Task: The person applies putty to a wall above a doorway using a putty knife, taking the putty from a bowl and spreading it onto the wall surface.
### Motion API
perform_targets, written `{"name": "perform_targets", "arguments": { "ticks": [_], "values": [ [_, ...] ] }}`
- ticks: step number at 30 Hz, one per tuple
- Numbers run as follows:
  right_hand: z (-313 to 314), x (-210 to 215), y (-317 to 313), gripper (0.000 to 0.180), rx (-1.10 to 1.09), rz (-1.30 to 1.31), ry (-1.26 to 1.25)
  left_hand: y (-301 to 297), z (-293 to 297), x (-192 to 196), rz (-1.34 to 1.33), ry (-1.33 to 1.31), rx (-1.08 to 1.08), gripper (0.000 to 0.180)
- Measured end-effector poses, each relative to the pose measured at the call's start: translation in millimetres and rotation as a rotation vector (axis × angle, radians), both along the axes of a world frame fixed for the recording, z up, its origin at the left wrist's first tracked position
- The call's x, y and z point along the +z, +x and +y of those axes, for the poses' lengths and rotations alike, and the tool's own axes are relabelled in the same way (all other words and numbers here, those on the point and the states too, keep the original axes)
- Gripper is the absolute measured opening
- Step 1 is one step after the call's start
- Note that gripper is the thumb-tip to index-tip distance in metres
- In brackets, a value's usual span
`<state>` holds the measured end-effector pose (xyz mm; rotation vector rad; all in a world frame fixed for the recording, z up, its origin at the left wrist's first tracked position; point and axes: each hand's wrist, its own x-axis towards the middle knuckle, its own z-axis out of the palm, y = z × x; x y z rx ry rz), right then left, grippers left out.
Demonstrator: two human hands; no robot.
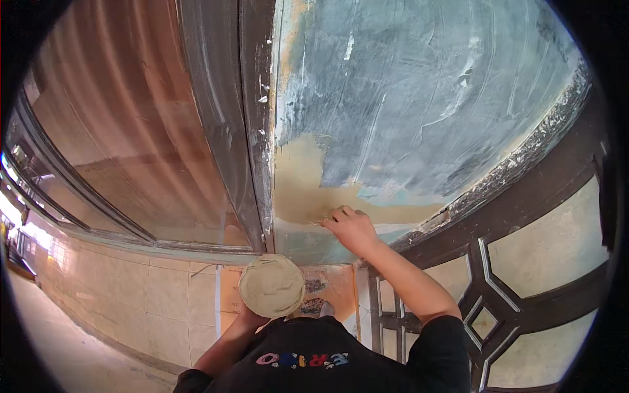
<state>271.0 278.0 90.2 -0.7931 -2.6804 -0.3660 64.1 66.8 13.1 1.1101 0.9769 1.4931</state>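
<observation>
Weathered blue-grey wall [406, 98] rises before a person whose work appears to be at the spreading step. Nearest, below the wall, the left hand [250, 318] grips a round tub [242, 290] of tan paste [270, 286] from beneath. Beyond, at the wall's lower part, the right hand [354, 230] curls closed on what looks like a thin blade [317, 223], mostly hidden, with the tan patch [303, 177] just above. The next stroke seemingly calls for light, even pressure.
</observation>
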Motion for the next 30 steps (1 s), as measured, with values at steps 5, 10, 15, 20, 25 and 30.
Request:
{"name": "perform_targets", "arguments": {
  "ticks": [5, 10, 15, 20, 25, 30],
  "values": [
    [-2.1, 74.9, -0.1, 0.024, -0.051, 0.265, 0.057, -9.5, -3.0, -3.3, 0.278, 0.11, 0.063, 0.081],
    [-23.6, 81.7, 16.5, 0.018, -0.031, 1.14, -0.272, -9.8, -9.2, -13.4, -0.496, -0.148, -0.12, 0.08],
    [-39.3, -111.8, 27.2, 0.021, -0.388, 1.29, -0.952, -9.3, -0.2, -13.2, -0.983, -0.422, -0.143, 0.08],
    [-114.7, -148.0, -17.8, 0.026, -0.559, 1.542, -1.718, -15.4, -6.5, -27.2, -0.41, -0.164, -0.174, 0.069],
    [-61.6, -120.7, -51.5, 0.026, -0.358, 1.713, -1.508, -17.5, -7.0, -36.6, -0.159, -0.166, -0.036, 0.079],
    [-33.1, -54.7, -78.0, 0.027, -0.084, 2.088, -1.658, -13.4, -4.9, 3.3, 0.234, 0.053, 0.052, 0.086]
  ]
}}
